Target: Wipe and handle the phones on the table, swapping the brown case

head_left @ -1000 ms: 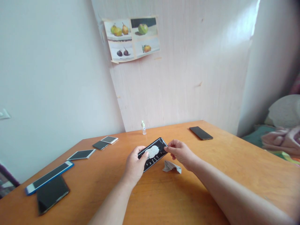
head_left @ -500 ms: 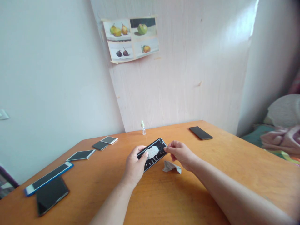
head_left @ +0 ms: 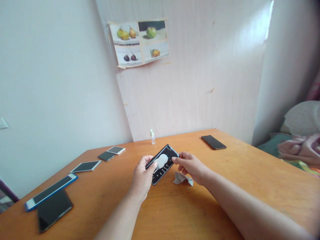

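Observation:
A black phone (head_left: 165, 171) with a pale figure and white lettering on its back is tilted above the table, camera corner pointing up and away. My left hand (head_left: 143, 176) is closed around its left side, the thumb lying on the pale figure. At the phone's right edge, my right hand (head_left: 191, 166) grips with the thumb on the back; its other fingers are partly hidden behind. Just below the right hand, a crumpled grey cloth (head_left: 183, 179) lies on the table. The phone's front faces away from view.
On the wooden table (head_left: 120, 200), several phones and tablets lie at left, including a blue-edged tablet (head_left: 51, 193) overlapping a black one (head_left: 55, 211). A small spray bottle (head_left: 152, 137) stands at the back edge. Another black phone (head_left: 213, 142) lies at back right.
The phone has turned slightly, its upper corner shifting left. My right thumb has moved from the edge onto the phone's back, and the right fingers have closed round its side.

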